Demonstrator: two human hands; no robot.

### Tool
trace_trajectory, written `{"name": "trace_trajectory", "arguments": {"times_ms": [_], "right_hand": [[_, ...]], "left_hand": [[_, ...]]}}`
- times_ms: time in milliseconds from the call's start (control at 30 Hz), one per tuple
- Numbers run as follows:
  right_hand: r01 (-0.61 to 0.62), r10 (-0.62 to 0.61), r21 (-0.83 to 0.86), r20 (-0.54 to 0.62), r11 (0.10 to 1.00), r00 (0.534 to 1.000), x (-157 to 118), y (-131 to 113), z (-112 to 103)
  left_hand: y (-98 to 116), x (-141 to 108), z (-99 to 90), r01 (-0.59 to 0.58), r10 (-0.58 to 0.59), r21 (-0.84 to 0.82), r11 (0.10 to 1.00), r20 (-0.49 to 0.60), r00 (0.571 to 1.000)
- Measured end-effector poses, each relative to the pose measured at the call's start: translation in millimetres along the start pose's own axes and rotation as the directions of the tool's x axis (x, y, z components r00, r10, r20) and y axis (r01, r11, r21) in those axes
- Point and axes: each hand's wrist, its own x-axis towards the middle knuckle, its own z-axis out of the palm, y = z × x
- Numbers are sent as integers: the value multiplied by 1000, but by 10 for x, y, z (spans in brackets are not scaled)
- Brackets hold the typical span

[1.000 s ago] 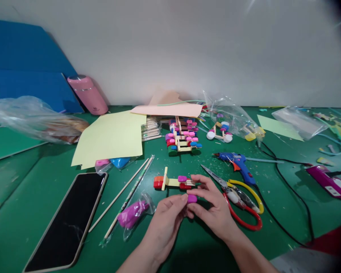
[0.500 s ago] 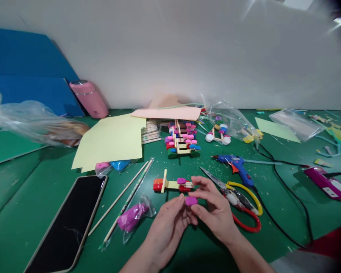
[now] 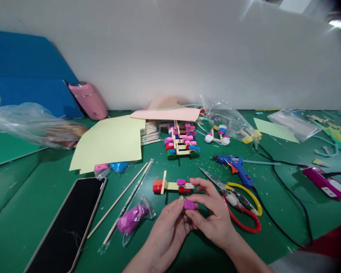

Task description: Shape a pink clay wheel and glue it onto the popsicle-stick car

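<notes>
A small purple clay piece (image 3: 190, 204) is pinched between the fingertips of my left hand (image 3: 170, 229) and my right hand (image 3: 213, 214). Just beyond my fingers lies a small stick model (image 3: 172, 186) with an orange-red block at its left end and purple and red pieces at its right. My right index finger is close to that model's right end. Left of my hands, a bag of purple clay (image 3: 132, 219) rests on the green table (image 3: 142, 254).
Scissors (image 3: 241, 204) and a blue glue gun (image 3: 234, 165) with its cord lie to the right. On the left are a phone (image 3: 68, 223) and wooden sticks (image 3: 118, 200). Several stick models (image 3: 183, 140), yellow paper (image 3: 110, 142) and a pink bottle (image 3: 88, 100) stand or lie farther back.
Both hands have shifted very slightly, and the purple clay piece between them is a little lower and to the left. The models and tools stay where they were.
</notes>
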Motion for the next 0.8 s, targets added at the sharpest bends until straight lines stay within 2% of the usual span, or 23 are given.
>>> {"name": "trace_trajectory", "arguments": {"times_ms": [133, 333, 433, 667, 800], "right_hand": [[30, -33, -99, -27, 995, 999, 20, -11, -17], [109, -110, -237, 11, 965, 994, -2, 46, -46], [112, -106, -233, 38, 966, 994, -23, 77, -35], [128, -122, -215, 40, 968, 992, -21, 97, -21], [121, -113, -184, 56, 975, 992, -26, 107, -20]], "left_hand": [[4, -3, 9, -14, 14, 3, 1000, -41, 999], [18, -2, 12, -62, 93, 281, 958, -98, 991], [15, 11, 9, -60, 107, 305, 951, -141, 984], [9, 28, -27, -58, 97, 371, 927, -88, 991], [4, 29, -49, -50, 90, 359, 932, -94, 992]]}}
